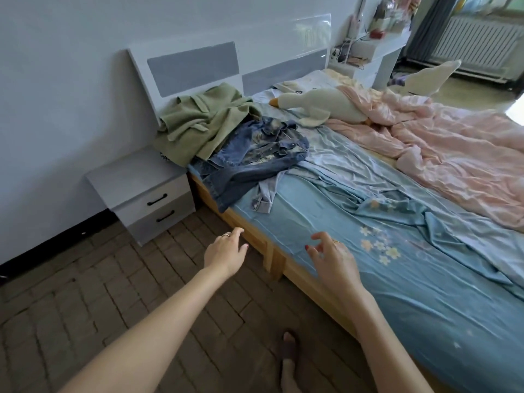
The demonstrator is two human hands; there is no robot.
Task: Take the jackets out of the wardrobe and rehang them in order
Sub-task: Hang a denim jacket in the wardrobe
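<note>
Here, my left hand [226, 252] and right hand [330, 255] hover empty, fingers loose; the denim jacket [255, 160], limp and weighty, is best lifted at its collar.

Jackets [243, 148], goose [320, 104] on bed [326, 217]

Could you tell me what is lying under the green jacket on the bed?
The green jacket overlaps the upper edge of the denim jacket, and a dark patterned scrap shows at its lower left edge. Anything else beneath it is covered.
</note>
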